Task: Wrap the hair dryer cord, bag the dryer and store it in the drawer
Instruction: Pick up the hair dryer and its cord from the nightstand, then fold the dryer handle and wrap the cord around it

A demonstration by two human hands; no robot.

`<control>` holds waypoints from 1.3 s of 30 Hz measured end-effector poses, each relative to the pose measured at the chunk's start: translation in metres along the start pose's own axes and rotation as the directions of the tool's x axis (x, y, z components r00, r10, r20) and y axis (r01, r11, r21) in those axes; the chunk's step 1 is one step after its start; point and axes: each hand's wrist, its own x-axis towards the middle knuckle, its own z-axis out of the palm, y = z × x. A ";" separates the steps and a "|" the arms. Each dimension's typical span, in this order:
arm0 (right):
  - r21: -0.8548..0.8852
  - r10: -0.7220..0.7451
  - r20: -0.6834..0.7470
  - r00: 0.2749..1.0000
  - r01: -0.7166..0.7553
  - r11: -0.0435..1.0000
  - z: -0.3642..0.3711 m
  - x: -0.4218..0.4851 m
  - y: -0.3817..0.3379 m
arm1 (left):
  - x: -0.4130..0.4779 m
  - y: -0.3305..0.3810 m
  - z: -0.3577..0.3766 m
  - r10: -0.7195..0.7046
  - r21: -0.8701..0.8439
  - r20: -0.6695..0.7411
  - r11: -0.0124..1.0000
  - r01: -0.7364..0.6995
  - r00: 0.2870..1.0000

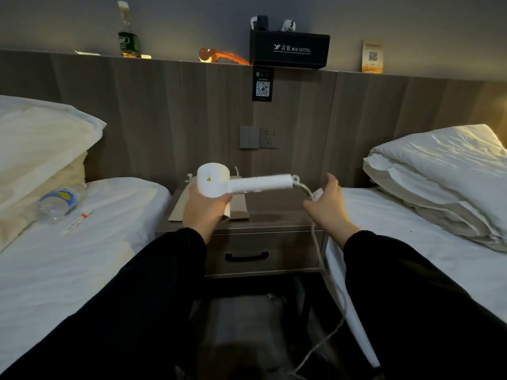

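White hair dryer held level, handle right, cord dangling unwrapped; beige bag flat beneath; drawer closed.

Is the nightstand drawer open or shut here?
Shut. The drawer front sits flush in the nightstand, with no gap showing its inside.

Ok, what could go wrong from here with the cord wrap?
The long white cord trails to the floor in loops; winding could snag it.
The left hand grips only the head of the white plastic hair dryer, so a cord tug might twist it loose.
The grey wooden drawer is shut, needing a free hand.
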 end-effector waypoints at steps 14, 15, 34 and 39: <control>-0.458 -0.139 0.456 0.879 0.365 0.810 0.055 -0.007 0.032 | -0.030 -0.033 0.025 0.123 0.380 0.208 0.904 -0.196 0.970; -0.451 -0.150 0.430 0.890 0.356 0.818 0.058 -0.006 0.036 | -0.027 -0.037 0.023 0.107 0.333 0.244 0.924 -0.187 0.964; -0.278 -0.101 0.512 0.853 0.276 0.920 0.099 -0.016 0.086 | -0.018 -0.094 0.009 -0.128 -0.021 0.424 0.988 0.152 0.896; -0.271 -0.062 0.484 0.873 0.217 0.938 0.103 -0.019 0.089 | -0.022 -0.097 0.014 -0.124 -0.041 0.391 0.988 0.152 0.912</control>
